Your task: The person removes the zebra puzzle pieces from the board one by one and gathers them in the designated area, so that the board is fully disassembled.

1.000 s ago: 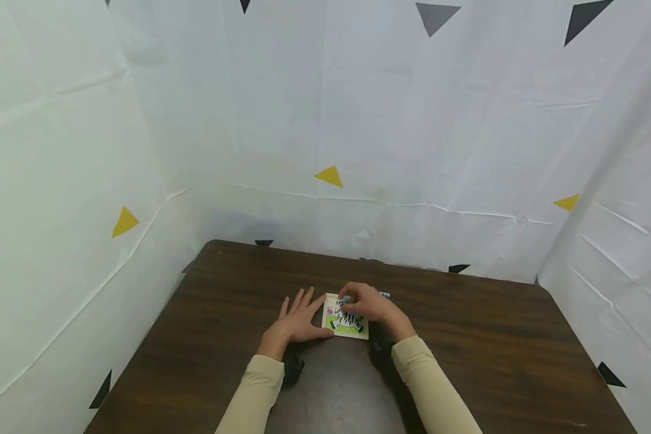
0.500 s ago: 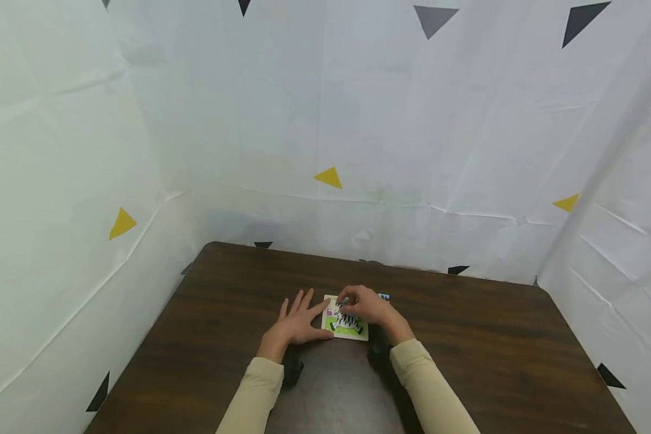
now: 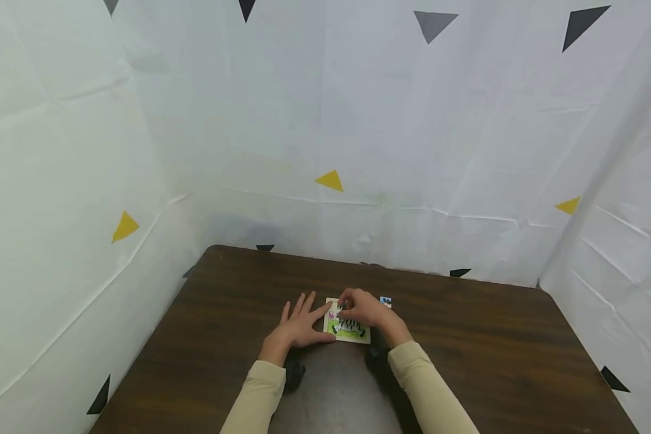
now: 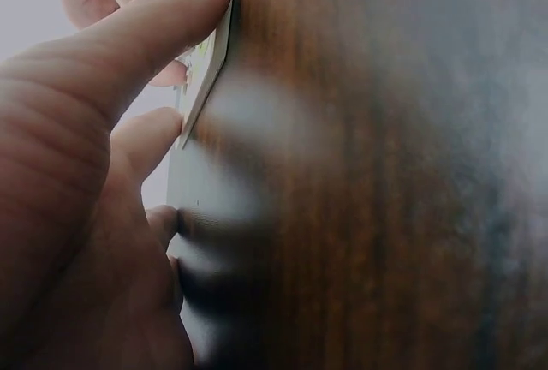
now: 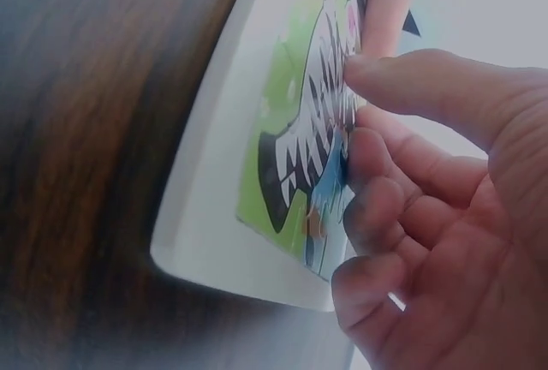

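A zebra picture puzzle in a pale square frame [image 3: 363,339] lies flat on the table. My left hand [image 3: 298,327] is spread at its left side, index fingertip at the upper left corner and thumb [image 4: 193,6] on the near edge. From the right, my right hand [image 3: 366,306] reaches over the puzzle, thumb [image 5: 402,79] and curled fingertips close together at the zebra's upper body. They pinch a small puzzle piece [image 3: 340,307] there, mostly hidden by the fingers. The zebra's striped body [image 5: 295,152], green ground and blue patch show in the right wrist view.
A small blue-and-white puzzle piece [image 3: 386,301] lies on the table just beyond the right hand. The dark wooden table [image 3: 493,349] extends widely around, with white sheeting [image 3: 385,120] hung behind and at both sides.
The right hand's fingertips shift slightly over the zebra, and more of the loose blue piece shows beyond that hand. The left hand keeps its place at the frame. The head view tilts slightly.
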Demonstrator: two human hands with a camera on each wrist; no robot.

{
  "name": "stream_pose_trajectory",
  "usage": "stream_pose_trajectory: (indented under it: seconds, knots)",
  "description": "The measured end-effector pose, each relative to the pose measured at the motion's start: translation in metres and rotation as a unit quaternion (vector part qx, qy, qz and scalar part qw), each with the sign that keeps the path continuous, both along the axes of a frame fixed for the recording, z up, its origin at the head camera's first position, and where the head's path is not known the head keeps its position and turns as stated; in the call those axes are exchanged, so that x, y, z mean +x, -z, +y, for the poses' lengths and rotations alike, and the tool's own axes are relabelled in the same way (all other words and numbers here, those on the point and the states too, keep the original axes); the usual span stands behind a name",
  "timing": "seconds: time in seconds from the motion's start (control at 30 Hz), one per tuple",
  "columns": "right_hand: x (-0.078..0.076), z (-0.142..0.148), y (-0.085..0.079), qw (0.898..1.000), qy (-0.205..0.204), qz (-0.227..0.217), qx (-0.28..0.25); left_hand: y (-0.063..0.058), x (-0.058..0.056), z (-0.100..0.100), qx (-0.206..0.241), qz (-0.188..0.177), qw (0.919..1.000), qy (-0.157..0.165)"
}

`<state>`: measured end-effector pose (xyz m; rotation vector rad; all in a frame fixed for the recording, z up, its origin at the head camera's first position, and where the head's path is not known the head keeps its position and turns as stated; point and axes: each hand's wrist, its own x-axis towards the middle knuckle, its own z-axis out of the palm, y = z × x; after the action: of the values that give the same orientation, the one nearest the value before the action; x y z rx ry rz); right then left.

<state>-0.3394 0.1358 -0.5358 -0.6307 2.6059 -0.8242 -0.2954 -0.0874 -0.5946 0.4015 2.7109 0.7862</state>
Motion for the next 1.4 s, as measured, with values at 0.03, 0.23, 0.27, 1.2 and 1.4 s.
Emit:
stream_pose_trajectory:
  seconds: [0.03,0.23,0.27,1.2,1.4]
  knots:
    - [0.0,0.0,0.0,1.0,0.002,-0.004,0.0,0.001,0.0,0.0,0.002,-0.001,1.0,0.002]
    - [0.0,0.0,0.0,1.0,0.004,-0.004,-0.004,0.004,0.0,-0.001,0.001,-0.002,0.9999,0.01]
    - [0.0,0.0,0.0,1.0,0.004,0.0,-0.005,0.004,0.0,-0.001,0.002,0.003,0.9999,0.01]
    - [-0.003,-0.002,-0.004,1.0,-0.005,0.001,-0.02,-0.003,0.003,-0.005,0.012,0.005,0.9999,0.002]
    - [0.0,-0.002,0.001,0.999,-0.003,0.013,-0.034,-0.002,0.008,-0.006,0.019,-0.001,0.9998,0.0]
